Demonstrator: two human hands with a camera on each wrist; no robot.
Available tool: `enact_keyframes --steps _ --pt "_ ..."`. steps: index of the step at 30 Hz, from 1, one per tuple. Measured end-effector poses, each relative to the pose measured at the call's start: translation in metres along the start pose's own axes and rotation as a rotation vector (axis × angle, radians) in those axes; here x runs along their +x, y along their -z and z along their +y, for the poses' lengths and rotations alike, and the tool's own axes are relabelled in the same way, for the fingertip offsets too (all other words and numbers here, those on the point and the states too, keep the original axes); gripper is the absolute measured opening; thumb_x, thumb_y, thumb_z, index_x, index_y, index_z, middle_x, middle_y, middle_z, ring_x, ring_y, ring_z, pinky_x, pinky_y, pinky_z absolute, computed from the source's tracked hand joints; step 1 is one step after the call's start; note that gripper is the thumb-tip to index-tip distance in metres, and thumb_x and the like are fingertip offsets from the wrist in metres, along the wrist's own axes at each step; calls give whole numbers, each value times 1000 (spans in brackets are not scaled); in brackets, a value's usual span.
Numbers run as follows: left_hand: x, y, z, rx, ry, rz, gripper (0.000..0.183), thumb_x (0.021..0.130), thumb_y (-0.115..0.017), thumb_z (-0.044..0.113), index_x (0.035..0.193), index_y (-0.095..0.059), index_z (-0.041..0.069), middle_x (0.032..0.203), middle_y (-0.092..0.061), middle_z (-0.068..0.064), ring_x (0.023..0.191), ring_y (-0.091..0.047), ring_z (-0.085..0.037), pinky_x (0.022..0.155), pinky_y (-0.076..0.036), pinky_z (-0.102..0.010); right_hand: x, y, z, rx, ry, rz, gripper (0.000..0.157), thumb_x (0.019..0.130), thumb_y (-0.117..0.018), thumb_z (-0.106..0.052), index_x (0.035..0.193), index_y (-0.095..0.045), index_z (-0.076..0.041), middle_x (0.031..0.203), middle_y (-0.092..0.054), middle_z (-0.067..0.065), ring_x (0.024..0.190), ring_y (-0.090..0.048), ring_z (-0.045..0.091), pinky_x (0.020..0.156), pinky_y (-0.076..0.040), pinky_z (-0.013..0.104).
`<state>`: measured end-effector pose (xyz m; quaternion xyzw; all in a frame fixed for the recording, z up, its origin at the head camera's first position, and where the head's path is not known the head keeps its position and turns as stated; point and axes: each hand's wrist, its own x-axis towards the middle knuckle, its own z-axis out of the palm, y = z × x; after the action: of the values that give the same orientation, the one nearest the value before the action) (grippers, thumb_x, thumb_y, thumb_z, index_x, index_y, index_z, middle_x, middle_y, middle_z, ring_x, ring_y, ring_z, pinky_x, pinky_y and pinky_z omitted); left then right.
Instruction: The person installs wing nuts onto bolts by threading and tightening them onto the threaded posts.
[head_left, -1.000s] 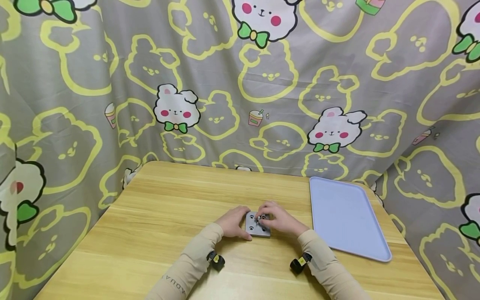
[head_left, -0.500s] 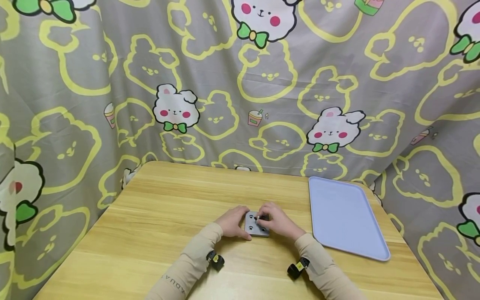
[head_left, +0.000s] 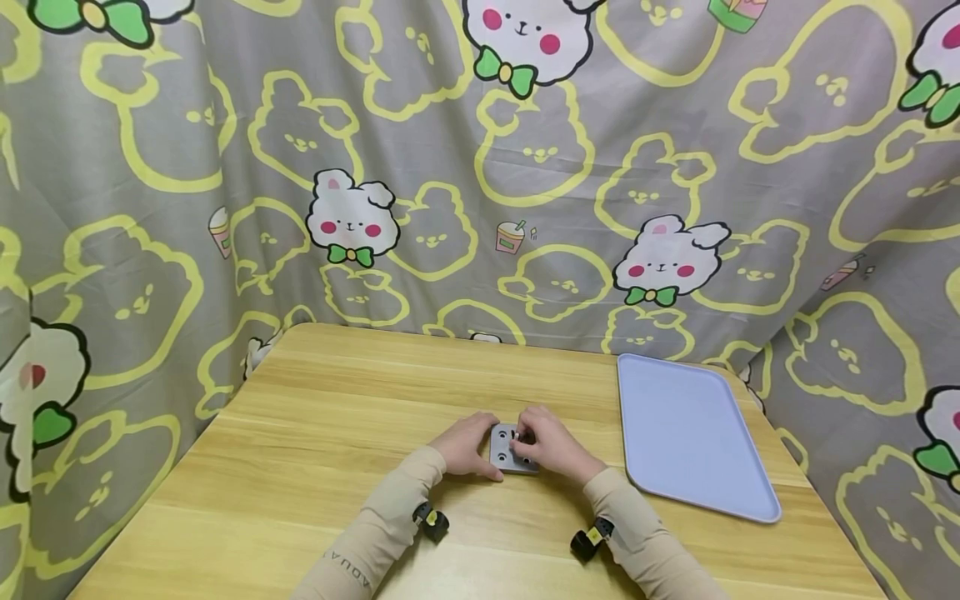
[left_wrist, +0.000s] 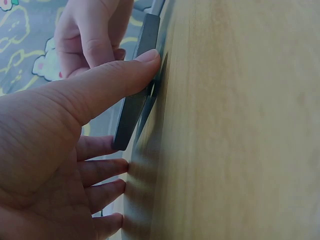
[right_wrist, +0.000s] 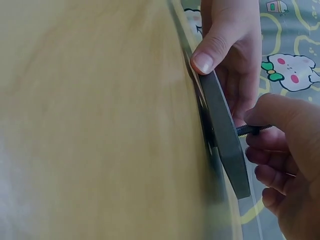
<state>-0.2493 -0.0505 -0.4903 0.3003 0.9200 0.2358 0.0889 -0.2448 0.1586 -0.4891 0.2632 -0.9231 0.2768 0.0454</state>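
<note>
A grey metal plate (head_left: 512, 464) with several round holes lies near the middle of the wooden table. My left hand (head_left: 463, 447) holds its left side, with the thumb on the near edge and the fingers on the far side. From the plate's upper face stands a dark threaded screw (right_wrist: 247, 130), which the thumb and fingers of my right hand (head_left: 553, 446) pinch. In the left wrist view, the plate (left_wrist: 132, 107) appears edge-on with a dark gap beneath it. The screw's lower end is hidden.
A pale blue tray (head_left: 693, 437) lies on the right of the table (head_left: 337, 408). Behind and beside the table hangs a grey curtain (head_left: 450, 150) with cartoon rabbits. A black camera is strapped to each wrist.
My right hand has turned slightly over the plate, its wrist shifting a little left and nearer to me, still pinching the screw. The left hand and plate stay nearly in place.
</note>
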Motion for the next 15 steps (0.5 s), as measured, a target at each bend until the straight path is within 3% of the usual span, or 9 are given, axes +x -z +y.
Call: enact_keyframes --steps 8,15 --pt "0 0 -1 3 2 5 90 70 -84 48 140 -45 7 141 -52 -9 129 -51 -27 112 -42 -41 -5 9 -1 -26 28 -54 20 83 -76 -29 91 -61 -17 92 -56 -7 94 -47 12 81 -45 29" --pt "-2 2 2 -9 0 7 90 68 -85 47 139 -46 6 140 -53 -10 128 -52 -28 112 -41 -42 -7 21 8 55 62 -110 26 84 -71 -17 109 -64 -16 105 -63 -3 104 -53 17 94 -47 42"
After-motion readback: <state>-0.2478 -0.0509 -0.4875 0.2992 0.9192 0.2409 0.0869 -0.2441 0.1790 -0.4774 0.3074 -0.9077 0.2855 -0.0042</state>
